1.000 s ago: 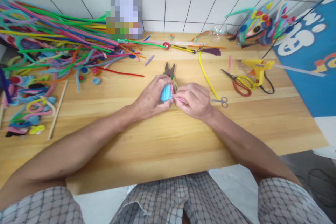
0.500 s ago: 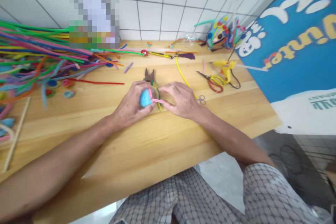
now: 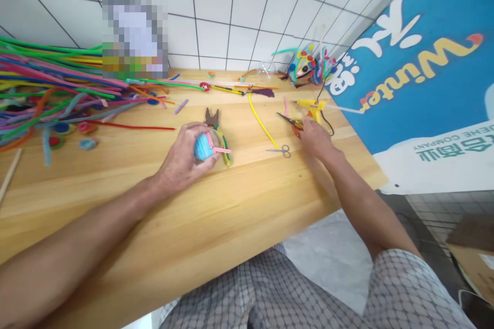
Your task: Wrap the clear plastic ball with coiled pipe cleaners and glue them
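My left hand (image 3: 188,151) is closed around a round clear ball (image 3: 203,148) partly covered in light blue pipe cleaner. A pink pipe cleaner (image 3: 223,150) runs over the ball, its loose end sticking out to the right. Just behind the ball lie pliers (image 3: 212,117) with green and yellow handles, jaws pointing away. My right hand (image 3: 317,138) is down on the handles of the large scissors (image 3: 287,119) and covers most of them; its fingers are bent round them. Small metal scissors (image 3: 284,150) lie between the two hands, touching a yellow pipe cleaner (image 3: 263,122).
A yellow glue gun (image 3: 312,108) with a cord lies just beyond my right hand. Colourful pipe cleaners (image 3: 57,74) are heaped at the left. Decorated fish-like figures (image 3: 303,68) stand by the tiled wall. A blue banner (image 3: 420,61) borders the table's right side.
My right hand has let go of the pink pipe cleaner and moved right onto the large scissors. My left hand still holds the ball. The view has shifted slightly.
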Demonstrator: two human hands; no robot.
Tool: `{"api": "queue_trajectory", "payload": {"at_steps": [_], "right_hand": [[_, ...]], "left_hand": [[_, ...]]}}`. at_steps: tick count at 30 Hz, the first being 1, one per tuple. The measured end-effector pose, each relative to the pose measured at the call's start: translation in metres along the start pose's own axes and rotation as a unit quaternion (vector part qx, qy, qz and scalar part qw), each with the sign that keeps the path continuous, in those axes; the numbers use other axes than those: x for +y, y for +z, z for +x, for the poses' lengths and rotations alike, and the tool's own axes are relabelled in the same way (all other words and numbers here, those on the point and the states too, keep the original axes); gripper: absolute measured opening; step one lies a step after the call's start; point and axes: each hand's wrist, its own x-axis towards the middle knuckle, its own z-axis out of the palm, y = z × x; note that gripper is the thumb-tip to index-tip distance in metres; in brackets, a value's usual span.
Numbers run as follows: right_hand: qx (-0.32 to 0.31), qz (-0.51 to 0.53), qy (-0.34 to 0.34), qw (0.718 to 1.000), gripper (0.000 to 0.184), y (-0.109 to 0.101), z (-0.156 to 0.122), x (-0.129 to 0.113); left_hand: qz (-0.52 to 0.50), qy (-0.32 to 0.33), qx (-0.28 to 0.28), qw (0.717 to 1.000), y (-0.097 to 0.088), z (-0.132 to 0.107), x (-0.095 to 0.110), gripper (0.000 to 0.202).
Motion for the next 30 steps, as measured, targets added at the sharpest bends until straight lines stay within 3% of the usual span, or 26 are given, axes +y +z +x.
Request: {"api": "queue_trajectory", "payload": {"at_steps": [5,9,12,15,17,21,25,30], "right_hand": [[0.018,0.06,0.021,0.998,0.026,-0.01,0.005,0.006],[0.074,0.186,-0.01,0.98,0.044,-0.022,-0.006,0.005],[0.036,0.34,-0.073,0.937,0.061,-0.032,-0.019,-0.017],[-0.029,0.426,-0.165,0.889,0.059,-0.037,-0.035,-0.056],[-0.022,0.403,-0.218,0.888,0.054,-0.037,-0.042,-0.083],[0.1,0.273,-0.325,0.9,0.049,-0.032,-0.046,-0.117],[0.199,0.136,-0.373,0.896,0.033,-0.031,-0.042,-0.128],[0.237,0.08,-0.415,0.875,0.031,-0.035,-0.042,-0.137]], "left_hand": [[0.004,0.007,0.005,1.0,0.001,0.0,-0.002,0.055],[0.003,0.004,0.015,1.0,0.003,0.0,-0.002,0.056],[0.01,0.001,0.027,1.0,0.004,0.001,-0.001,0.055],[0.01,0.001,0.05,0.999,0.003,0.002,0.0,0.055],[0.005,-0.004,0.058,0.998,0.002,0.003,0.0,0.054],[-0.01,-0.021,0.06,0.998,0.002,0.002,-0.001,0.055],[-0.008,-0.03,0.067,0.997,0.004,0.001,-0.003,0.056],[-0.01,-0.016,0.084,0.996,0.004,0.003,-0.003,0.056]]}}
